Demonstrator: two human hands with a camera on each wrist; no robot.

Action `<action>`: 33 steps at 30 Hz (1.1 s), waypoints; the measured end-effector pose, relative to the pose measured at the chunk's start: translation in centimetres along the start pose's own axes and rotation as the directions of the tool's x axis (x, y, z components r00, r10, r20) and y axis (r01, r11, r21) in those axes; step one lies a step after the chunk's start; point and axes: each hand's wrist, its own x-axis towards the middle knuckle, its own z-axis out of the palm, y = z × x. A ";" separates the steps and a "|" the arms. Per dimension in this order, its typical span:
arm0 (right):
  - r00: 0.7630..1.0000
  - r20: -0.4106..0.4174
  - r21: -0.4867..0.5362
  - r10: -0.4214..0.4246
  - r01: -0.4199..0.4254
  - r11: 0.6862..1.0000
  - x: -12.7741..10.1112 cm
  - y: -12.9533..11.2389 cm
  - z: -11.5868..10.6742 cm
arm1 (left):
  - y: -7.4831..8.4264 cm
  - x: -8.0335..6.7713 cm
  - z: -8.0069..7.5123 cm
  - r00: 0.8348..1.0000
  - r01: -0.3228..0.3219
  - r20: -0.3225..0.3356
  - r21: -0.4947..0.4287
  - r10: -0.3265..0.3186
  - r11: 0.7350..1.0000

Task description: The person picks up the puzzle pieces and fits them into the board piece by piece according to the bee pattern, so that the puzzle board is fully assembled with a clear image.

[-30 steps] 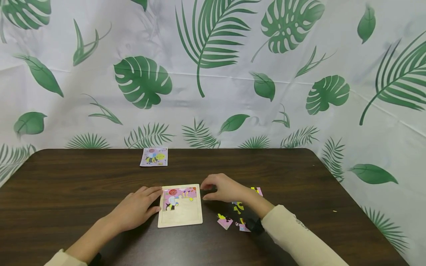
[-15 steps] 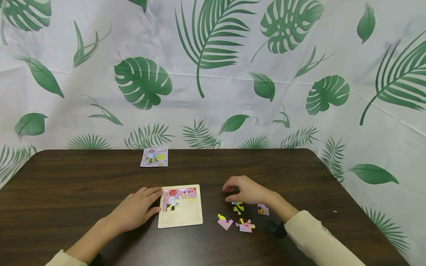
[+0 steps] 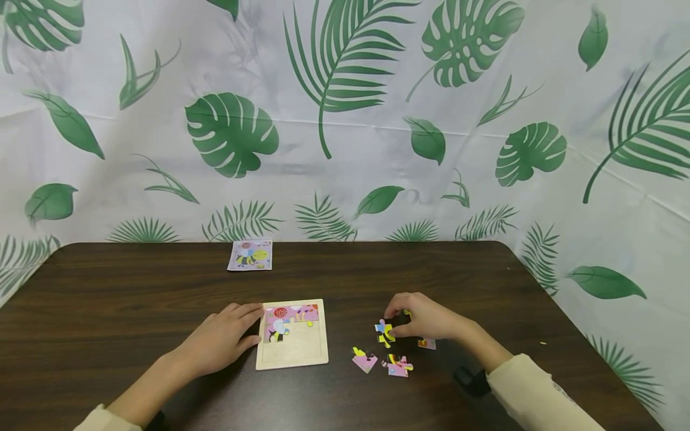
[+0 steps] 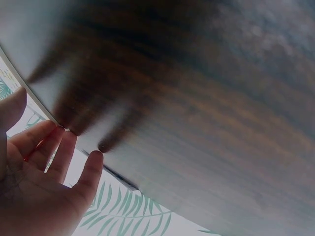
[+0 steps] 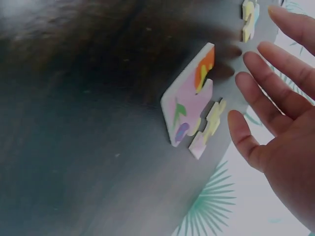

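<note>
A square wooden puzzle tray (image 3: 296, 353) lies on the table, with joined bee-picture pieces (image 3: 280, 312) along its top and left. My left hand (image 3: 221, 338) rests against the tray's left edge with its fingers extended, as the left wrist view also shows. My right hand (image 3: 426, 317) hovers over loose jigsaw pieces, fingers apart and slightly bent, nothing between them. Nearest its thumb is a blue-and-yellow piece (image 3: 384, 335). A pink piece with an orange corner (image 5: 189, 101) lies below the palm in the right wrist view. Another yellow piece (image 5: 211, 123) is partly hidden by the hand in the head view.
Two more loose pieces, a pink-and-yellow one (image 3: 365, 360) and a pink one with a yellow tab (image 3: 399, 366), lie right of the tray. A bee picture card (image 3: 250, 255) sits near the far edge of the dark wooden table (image 3: 135, 287). A leaf-print curtain (image 3: 345, 173) hangs behind.
My right hand has moved right from beside the tray to over the loose pieces, uncovering the pieces nearest the table's front. The left hand and the tray have stayed in place.
</note>
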 end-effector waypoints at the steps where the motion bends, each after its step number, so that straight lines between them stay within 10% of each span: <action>1: 1.000 -0.002 -0.003 -0.004 0.004 1.000 -0.1 0.0 0.0 | 0.0 0.0 0.0 1.000 0.000 0.000 -0.001 0.000 1.000; 33: 0.994 -0.108 -0.091 -0.017 0.007 0.996 -1.1 0.0 1.8 | 0.0 -0.1 0.1 0.999 -0.018 -0.032 0.009 0.019 1.000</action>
